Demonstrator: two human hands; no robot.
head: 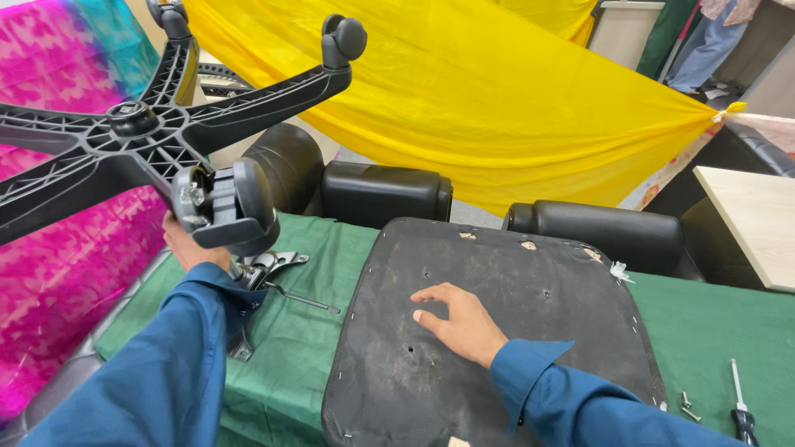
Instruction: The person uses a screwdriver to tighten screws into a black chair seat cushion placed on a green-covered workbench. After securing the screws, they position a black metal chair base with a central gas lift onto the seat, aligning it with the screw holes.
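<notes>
My left hand (189,245) grips a black star-shaped chair base (132,132), holding it up in the air at the left with its castors (233,207) pointing toward me and upward. Under that hand a metal chair mechanism (269,269) with a thin lever lies on the green cloth (298,364). My right hand (460,321) rests flat, fingers spread, on the black underside of a chair seat (513,273) that lies upside down on the cloth. Both arms wear blue sleeves.
Black padded chair parts (385,192) stand behind the seat. A screwdriver (741,410) and loose bolts (686,406) lie at the right. Yellow fabric (497,91) hangs behind, pink fabric (58,273) at the left, a light tabletop (754,215) at the right.
</notes>
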